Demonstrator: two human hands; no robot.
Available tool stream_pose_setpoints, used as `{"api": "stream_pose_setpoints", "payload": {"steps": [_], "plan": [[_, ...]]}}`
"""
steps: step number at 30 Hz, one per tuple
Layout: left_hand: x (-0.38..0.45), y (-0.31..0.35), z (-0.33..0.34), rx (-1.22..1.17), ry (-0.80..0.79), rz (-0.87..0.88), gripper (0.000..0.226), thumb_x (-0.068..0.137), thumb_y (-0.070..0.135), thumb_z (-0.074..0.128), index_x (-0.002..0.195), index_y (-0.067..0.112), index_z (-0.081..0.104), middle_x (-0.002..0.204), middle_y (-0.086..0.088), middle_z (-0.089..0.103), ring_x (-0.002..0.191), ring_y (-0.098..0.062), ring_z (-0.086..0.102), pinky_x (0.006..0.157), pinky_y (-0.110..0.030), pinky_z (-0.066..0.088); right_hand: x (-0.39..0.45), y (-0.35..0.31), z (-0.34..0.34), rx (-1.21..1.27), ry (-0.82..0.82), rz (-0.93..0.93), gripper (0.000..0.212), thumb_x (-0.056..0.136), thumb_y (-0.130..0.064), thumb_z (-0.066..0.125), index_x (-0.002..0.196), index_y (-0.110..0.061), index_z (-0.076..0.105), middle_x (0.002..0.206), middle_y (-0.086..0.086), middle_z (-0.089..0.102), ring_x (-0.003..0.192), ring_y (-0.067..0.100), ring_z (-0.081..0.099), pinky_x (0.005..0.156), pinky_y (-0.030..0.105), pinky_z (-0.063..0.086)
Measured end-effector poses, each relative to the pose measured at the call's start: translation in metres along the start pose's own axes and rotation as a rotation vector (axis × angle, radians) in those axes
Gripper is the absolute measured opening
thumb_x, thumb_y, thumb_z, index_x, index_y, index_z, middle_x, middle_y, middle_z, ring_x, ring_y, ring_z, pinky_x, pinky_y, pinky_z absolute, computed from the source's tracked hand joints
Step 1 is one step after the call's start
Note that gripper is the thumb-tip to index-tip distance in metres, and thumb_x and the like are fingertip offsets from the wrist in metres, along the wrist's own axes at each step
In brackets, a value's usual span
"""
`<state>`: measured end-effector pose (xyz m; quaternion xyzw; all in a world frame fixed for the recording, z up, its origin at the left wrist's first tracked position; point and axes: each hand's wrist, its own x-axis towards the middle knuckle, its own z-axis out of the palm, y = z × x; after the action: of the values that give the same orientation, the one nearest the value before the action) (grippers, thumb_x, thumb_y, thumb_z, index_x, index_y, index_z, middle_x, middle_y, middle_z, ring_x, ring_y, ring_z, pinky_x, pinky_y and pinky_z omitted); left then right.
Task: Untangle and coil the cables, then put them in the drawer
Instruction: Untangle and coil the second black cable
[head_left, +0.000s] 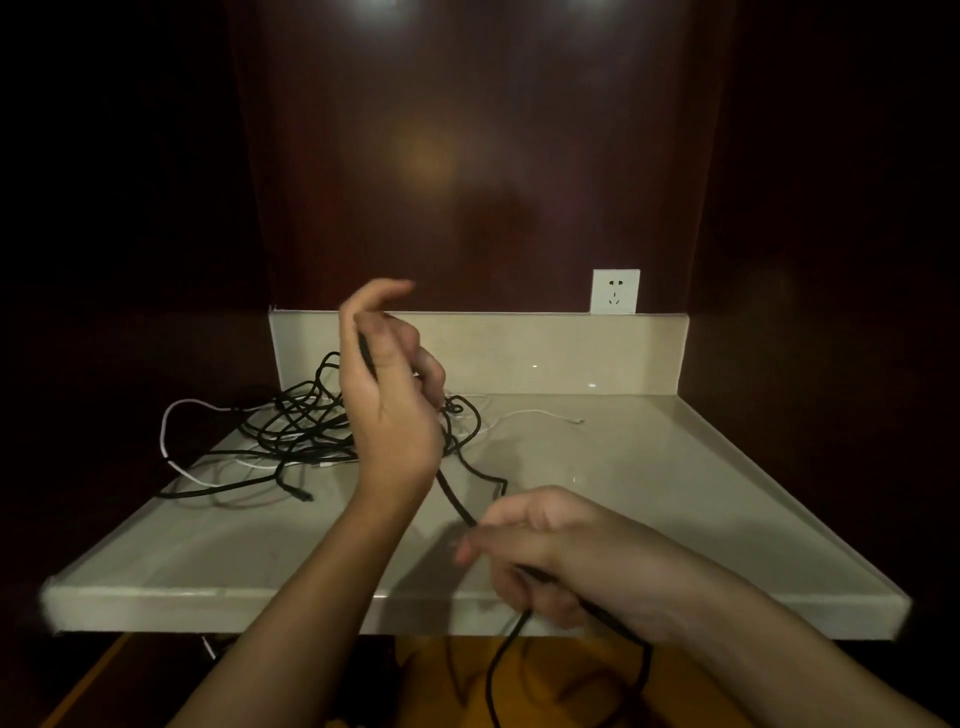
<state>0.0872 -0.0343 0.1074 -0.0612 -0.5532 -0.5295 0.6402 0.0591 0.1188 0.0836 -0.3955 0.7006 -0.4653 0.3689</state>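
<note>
A tangle of black cables (298, 421) lies on the left of the pale counter (649, 493), mixed with a thin white cable (174, 415). My left hand (392, 400) is raised above the tangle and grips a black cable (454, 501) that runs down to my right hand (540, 551). Near the counter's front edge my right hand holds that same cable in its curled fingers. From there a loop of it hangs below the counter. No drawer is in view.
A white wall socket (614, 291) sits above the counter's low back rim. Dark wooden panels close in the back and both sides. A white cable end (576, 420) lies toward the middle back. Below the front edge is an orange-brown floor (441, 670).
</note>
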Motion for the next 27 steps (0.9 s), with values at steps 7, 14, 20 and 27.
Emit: {"api": "stream_pose_setpoints", "payload": {"steps": [7,14,20,27], "plan": [[-0.003,-0.007,-0.030,0.477,-0.673,-0.013,0.056,0.098,0.061,0.032,0.114,0.020,0.066,0.056,0.013,0.043,0.050,-0.002,0.039,0.052,-0.017,0.028,-0.009,-0.003,-0.025,-0.955,0.401,-0.720,0.026,0.094,-0.048,0.049,0.095,-0.030,0.068,0.078,-0.015,0.063,0.071,0.005,0.060,0.064,0.028,0.047],[-0.015,0.026,-0.032,0.143,-1.152,-0.509,0.040,0.078,0.049,0.068,0.099,0.015,0.062,0.081,0.008,0.054,0.069,0.000,0.048,0.062,-0.016,0.038,0.002,-0.032,-0.046,-0.555,0.465,-0.818,0.033,0.079,-0.046,0.075,0.088,-0.016,0.066,0.072,0.002,0.068,0.066,0.017,0.065,0.065,0.045,0.051],[-0.027,0.021,-0.034,-0.203,-0.907,-0.955,0.054,0.067,-0.001,0.047,0.119,0.003,0.062,0.104,-0.012,0.067,0.079,-0.017,0.063,0.064,-0.028,0.047,0.025,-0.020,-0.035,-0.386,0.630,-0.754,0.035,0.079,-0.036,0.078,0.084,-0.011,0.054,0.061,0.004,0.059,0.051,0.014,0.055,0.051,0.032,0.046],[-0.036,0.010,-0.027,-0.705,-0.470,-1.053,0.059,0.070,0.003,0.036,0.118,-0.006,0.068,0.132,-0.021,0.063,0.125,-0.028,0.061,0.110,-0.042,0.043,0.050,0.023,-0.015,-0.363,0.846,-0.780,0.013,0.100,-0.012,0.053,0.108,-0.017,0.063,0.081,-0.014,0.065,0.077,0.006,0.064,0.065,0.023,0.049]]}}
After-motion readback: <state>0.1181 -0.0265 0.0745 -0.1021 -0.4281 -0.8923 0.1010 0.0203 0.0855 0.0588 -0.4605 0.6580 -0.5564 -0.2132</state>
